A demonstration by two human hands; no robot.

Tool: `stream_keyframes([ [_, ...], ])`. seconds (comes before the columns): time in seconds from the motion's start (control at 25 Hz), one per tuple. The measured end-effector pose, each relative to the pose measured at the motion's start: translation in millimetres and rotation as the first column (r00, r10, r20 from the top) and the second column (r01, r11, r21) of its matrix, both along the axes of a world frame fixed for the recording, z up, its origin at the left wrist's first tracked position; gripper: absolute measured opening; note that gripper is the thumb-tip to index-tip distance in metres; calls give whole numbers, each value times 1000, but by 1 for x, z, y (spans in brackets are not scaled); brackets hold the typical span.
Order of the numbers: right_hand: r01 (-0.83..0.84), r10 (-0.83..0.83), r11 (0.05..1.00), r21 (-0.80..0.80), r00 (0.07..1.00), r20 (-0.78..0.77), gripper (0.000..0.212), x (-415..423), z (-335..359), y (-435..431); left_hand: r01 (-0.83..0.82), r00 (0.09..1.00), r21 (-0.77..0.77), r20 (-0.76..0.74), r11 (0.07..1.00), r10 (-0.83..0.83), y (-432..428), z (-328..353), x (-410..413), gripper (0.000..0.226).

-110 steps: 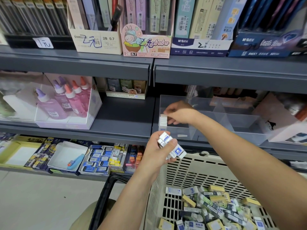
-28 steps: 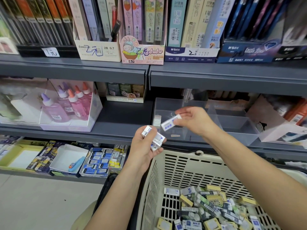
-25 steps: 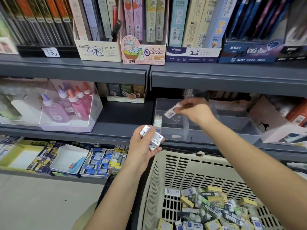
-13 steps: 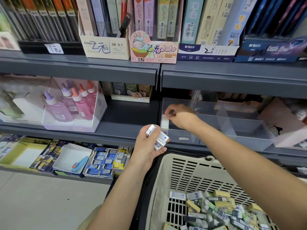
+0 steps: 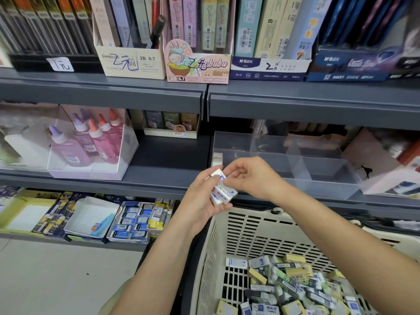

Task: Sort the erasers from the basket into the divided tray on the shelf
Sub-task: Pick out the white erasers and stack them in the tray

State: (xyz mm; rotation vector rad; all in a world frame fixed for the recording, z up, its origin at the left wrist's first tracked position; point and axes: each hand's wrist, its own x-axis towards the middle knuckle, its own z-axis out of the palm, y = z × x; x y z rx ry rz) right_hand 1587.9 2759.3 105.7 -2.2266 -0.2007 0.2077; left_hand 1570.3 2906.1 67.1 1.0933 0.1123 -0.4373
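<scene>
Left hand (image 5: 200, 202) cupped, right hand (image 5: 252, 176) pinching above it, forearms converging

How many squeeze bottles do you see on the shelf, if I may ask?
6 squeeze bottles, all in the clear display box: three purple-capped at left, three orange-capped at right. Others may be hidden.

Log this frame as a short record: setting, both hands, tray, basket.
Setting: grey metal shop shelf stocked with stationery
Left hand: grips a small stack of white erasers in blue-printed wrappers
Right hand: pinches the top of that stack
Tray: clear plastic divided tray on the shelf, with upright white erasers at its left wall
Basket: beige slotted plastic basket below the hands, holding a heap of mixed wrapped erasers
</scene>
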Motion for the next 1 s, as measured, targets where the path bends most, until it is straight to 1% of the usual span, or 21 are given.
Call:
stream_keyframes([
  [0.08, 25, -21, 989, 144, 999, -34, 28, -3, 0, -6, -24, 1000, 24, -5, 999, 24, 0, -1, -1, 19],
  [0.16, 10, 2, 967, 255, 999, -43, 29, -6, 0, -11, -22, 999, 55, -27, 998, 23, -1, -2, -3, 15],
  [0.24, -35, 46, 952, 303, 999, -29, 28, -8, 1, -15, 6, 999, 49, -50, 999, -4, -3, -1, -5, 14],
  [0.36, -55, 77, 922, 384, 996, -42, 25, -8, 0, -20, -2, 1000, 50, -24, 999, 4, -6, 1, -6, 12],
  [0.4, -35, 56, 917, 396, 998, -40, 23, -8, -1, -20, -24, 1000, 38, -7, 999, 25, -6, 2, -7, 10],
  [0.48, 61, -43, 899, 434, 998, -52, 23, -5, -6, -21, -67, 997, 27, 36, 997, 66, -6, 2, -7, 14],
  [0.56, 168, -124, 858, 485, 985, -122, 15, -2, -8, -24, -100, 993, 29, 66, 995, 98, -7, 1, -7, 17],
  [0.6, 192, -141, 859, 476, 980, -141, 12, 0, -7, -26, -109, 991, 32, 76, 994, 106, -7, 0, -7, 19],
  [0.68, 200, -161, 883, 424, 979, -124, 9, 6, -2, -30, -137, 987, 44, 94, 990, 133, -6, -1, -6, 25],
  [0.8, 247, -269, 920, 303, 963, 31, 14, 30, 7, -30, -200, 977, 70, 86, 977, 194, -1, -5, -2, 44],
  [0.88, 309, -351, 908, 283, 930, 111, 17, 49, 10, -23, -206, 978, 79, 53, 975, 203, 3, -8, -1, 55],
  [0.92, 321, -364, 915, 243, 918, 158, 17, 58, 9, -19, -207, 978, 84, 29, 975, 206, 4, -10, 0, 54],
  [1.0, 295, -298, 954, 54, 912, 283, 13, 69, 5, -11, -215, 976, 90, -10, 972, 217, 5, -13, 3, 46],
])
